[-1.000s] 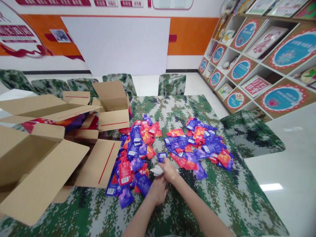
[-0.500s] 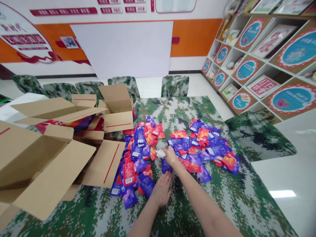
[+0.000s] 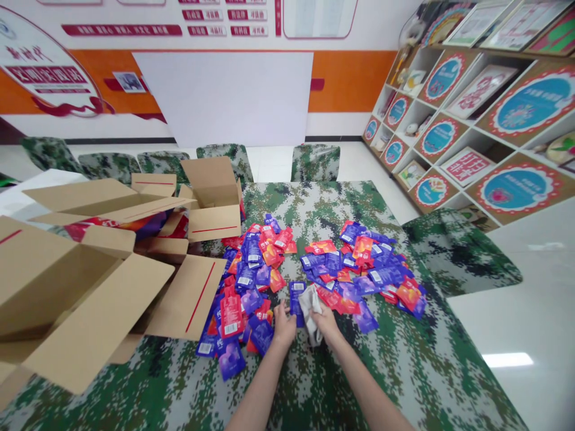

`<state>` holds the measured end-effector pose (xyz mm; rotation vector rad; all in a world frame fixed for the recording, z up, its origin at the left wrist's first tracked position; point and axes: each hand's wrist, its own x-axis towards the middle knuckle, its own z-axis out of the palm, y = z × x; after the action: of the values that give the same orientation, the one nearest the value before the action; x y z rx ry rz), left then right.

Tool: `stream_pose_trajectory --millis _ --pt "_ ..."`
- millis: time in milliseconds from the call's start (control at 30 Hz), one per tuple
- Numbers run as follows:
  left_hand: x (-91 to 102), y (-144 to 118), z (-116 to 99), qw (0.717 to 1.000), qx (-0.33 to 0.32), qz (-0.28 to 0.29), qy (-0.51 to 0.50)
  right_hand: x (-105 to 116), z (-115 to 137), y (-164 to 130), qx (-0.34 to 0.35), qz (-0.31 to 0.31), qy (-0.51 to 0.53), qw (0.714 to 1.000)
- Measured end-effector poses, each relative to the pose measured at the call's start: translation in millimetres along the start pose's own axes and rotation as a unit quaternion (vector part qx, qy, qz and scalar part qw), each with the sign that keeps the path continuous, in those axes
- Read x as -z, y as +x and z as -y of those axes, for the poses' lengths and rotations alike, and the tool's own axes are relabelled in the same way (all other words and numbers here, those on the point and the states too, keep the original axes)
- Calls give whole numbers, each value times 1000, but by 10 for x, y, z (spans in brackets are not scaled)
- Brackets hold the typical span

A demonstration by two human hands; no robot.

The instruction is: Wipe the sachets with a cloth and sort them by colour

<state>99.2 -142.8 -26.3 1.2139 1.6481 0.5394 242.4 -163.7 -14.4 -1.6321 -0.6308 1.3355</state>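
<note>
My right hand (image 3: 326,321) grips a crumpled white cloth (image 3: 309,304) just above the camouflage-covered table (image 3: 314,389). Beside it, my left hand (image 3: 284,325) rests with its fingertips on a purple sachet (image 3: 295,295) lying between two heaps. One pile of purple and red sachets (image 3: 245,287) spreads to the left of my hands. A second pile (image 3: 363,269) lies to the right, a little farther back.
Open cardboard boxes (image 3: 90,287) with raised flaps fill the table's left side, one holding more packets (image 3: 144,224). Camouflage-covered chairs (image 3: 314,161) line the far edge, another (image 3: 453,245) stands at the right. A display shelf (image 3: 471,108) covers the right wall.
My right hand drew back from the gap between the piles toward me, the white cloth still in it. My left hand moved forward onto the purple sachet.
</note>
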Motion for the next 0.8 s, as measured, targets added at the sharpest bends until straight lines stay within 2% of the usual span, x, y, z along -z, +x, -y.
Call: stream_pose_trajectory --millis 200,433,600,800 --pt "-82 91 -40 999 1 37 -35 -163 -21 -32 -20 7 89 996" --pt "25 55 -46 997 -31 51 -58 -207 -26 -49 -40 17 87 995" --pt "323 330 -240 994 -72 32 -71 -312 144 91 -36 41 141 989" --pt "917 1120 -740 993 -111 -44 -15 -677 679 396 -7 44 169 985"
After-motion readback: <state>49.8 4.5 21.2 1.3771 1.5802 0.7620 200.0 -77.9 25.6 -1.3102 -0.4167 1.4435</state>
